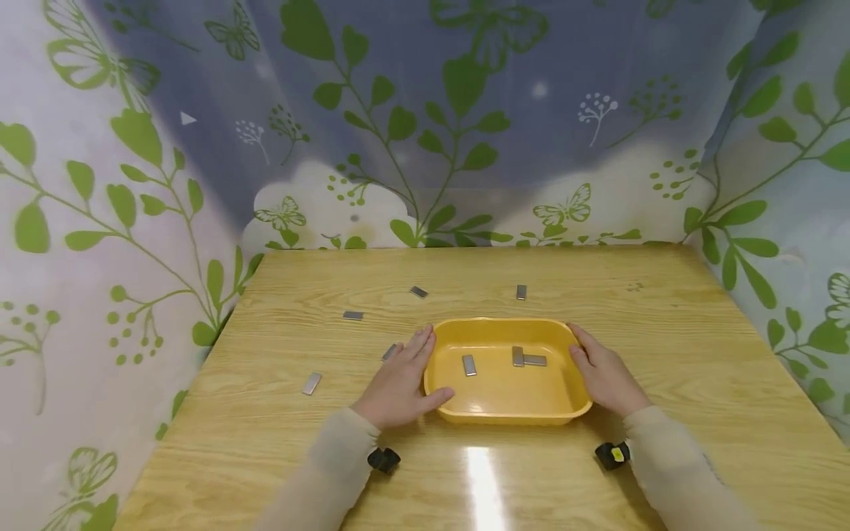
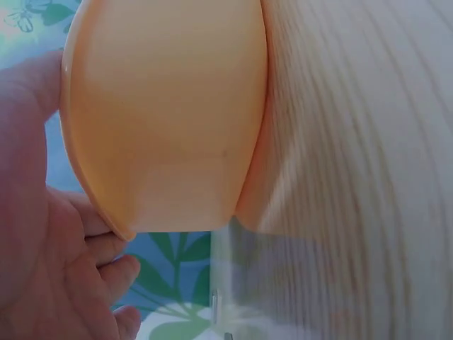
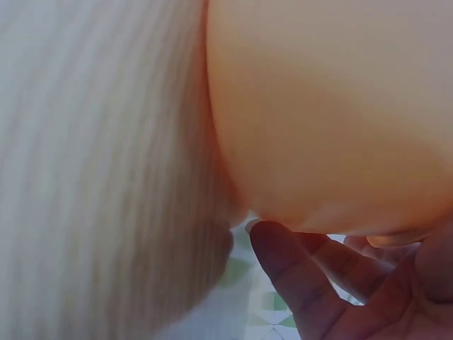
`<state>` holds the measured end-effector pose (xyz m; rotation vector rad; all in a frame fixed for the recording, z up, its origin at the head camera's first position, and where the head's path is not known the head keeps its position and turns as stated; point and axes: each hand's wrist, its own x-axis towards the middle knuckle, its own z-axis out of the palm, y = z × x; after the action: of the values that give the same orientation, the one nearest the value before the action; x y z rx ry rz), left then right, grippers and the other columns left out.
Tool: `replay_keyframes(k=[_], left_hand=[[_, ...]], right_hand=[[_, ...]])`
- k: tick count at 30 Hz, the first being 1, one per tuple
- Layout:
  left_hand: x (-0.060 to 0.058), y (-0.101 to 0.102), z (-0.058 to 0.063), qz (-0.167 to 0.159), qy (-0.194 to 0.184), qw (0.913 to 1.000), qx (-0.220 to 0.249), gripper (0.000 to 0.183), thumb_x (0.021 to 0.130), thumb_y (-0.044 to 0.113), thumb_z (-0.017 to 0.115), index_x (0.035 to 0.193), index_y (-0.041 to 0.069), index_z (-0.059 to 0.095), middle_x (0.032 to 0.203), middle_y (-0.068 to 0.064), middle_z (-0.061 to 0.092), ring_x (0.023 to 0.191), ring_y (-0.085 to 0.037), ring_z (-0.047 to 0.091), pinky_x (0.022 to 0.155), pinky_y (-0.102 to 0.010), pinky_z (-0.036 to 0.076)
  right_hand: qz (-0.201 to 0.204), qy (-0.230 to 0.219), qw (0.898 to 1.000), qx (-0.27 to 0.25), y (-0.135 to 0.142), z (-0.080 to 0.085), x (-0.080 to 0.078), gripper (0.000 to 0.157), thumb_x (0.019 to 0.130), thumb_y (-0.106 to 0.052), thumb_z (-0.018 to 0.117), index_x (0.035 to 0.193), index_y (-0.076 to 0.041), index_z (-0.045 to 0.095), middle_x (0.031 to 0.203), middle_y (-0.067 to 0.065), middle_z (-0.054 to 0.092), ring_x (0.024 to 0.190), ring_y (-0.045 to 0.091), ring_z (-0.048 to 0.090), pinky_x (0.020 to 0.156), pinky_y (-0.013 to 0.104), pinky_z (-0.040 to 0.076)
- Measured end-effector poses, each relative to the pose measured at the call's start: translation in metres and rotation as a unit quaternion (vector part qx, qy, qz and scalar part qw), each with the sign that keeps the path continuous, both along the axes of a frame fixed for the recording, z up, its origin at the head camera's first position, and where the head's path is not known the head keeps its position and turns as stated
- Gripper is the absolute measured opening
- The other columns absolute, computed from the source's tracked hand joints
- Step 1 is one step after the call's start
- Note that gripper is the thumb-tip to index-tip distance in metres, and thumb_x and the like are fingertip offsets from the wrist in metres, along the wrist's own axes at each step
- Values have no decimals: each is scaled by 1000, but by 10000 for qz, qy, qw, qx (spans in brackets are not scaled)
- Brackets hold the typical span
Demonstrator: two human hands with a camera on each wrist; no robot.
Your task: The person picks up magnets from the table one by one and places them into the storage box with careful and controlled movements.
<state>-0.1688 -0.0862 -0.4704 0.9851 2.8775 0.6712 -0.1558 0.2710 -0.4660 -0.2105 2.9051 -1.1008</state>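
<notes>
A yellow plastic basin (image 1: 508, 394) with rounded corners rests on the wooden table. Inside lie three small grey metallic rectangular blocks: one block (image 1: 469, 365) alone at the left, an upright-lying block (image 1: 518, 356) touching a sideways block (image 1: 535, 361). My left hand (image 1: 398, 387) holds the basin's left end, thumb over the front-left rim and fingers along the outside. At the opposite end, my right hand (image 1: 607, 376) grips the rim, thumb on top and fingers outside. In the right wrist view, fingertips (image 3: 272, 241) touch the basin's outer wall (image 3: 318, 127).
More grey blocks lie on the table (image 1: 697, 354): one block (image 1: 521, 292) behind the basin, others farther left, including a block (image 1: 311, 383) and one block (image 1: 389, 352) partly hidden by the left hand. A leaf-patterned curtain (image 1: 425, 147) encloses the back and sides.
</notes>
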Motion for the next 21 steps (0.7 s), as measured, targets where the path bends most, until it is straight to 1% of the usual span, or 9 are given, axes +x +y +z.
replay_keyframes(k=[5, 9, 16, 21], left_hand=[[-2, -2, 0, 182, 74, 9998, -10, 90, 93, 56, 52, 152, 2, 12, 160, -10, 7, 146, -20, 7, 115, -47, 14], [-4, -5, 0, 305, 3, 9995, 102, 88, 92, 52, 56, 152, 3, 13, 160, -8, 7, 146, -18, 7, 116, -43, 13], [-3, -4, -2, 385, -234, 9983, 379, 87, 92, 44, 60, 152, 4, 12, 160, -8, 5, 146, -18, 6, 116, -45, 12], [-2, -4, -4, 446, -240, 9975, 498, 87, 92, 42, 60, 153, 4, 12, 160, -8, 6, 146, -18, 6, 116, -45, 13]], right_hand=[[-77, -61, 9999, -39, -8, 1, -4, 51, 107, -25, 28, 151, 1, 21, 144, 32, 35, 130, 49, 36, 103, 61, 31], [-139, -108, 9998, -64, -12, 1, -6, 51, 107, -25, 28, 152, -1, 20, 143, 32, 36, 129, 48, 37, 102, 61, 32], [-227, -240, 9994, -84, -13, 0, -8, 51, 107, -25, 28, 152, -1, 19, 145, 31, 35, 130, 48, 36, 103, 61, 31], [-280, -236, 9993, -98, -14, -1, -9, 51, 107, -26, 28, 152, -2, 20, 147, 30, 33, 132, 47, 34, 105, 60, 28]])
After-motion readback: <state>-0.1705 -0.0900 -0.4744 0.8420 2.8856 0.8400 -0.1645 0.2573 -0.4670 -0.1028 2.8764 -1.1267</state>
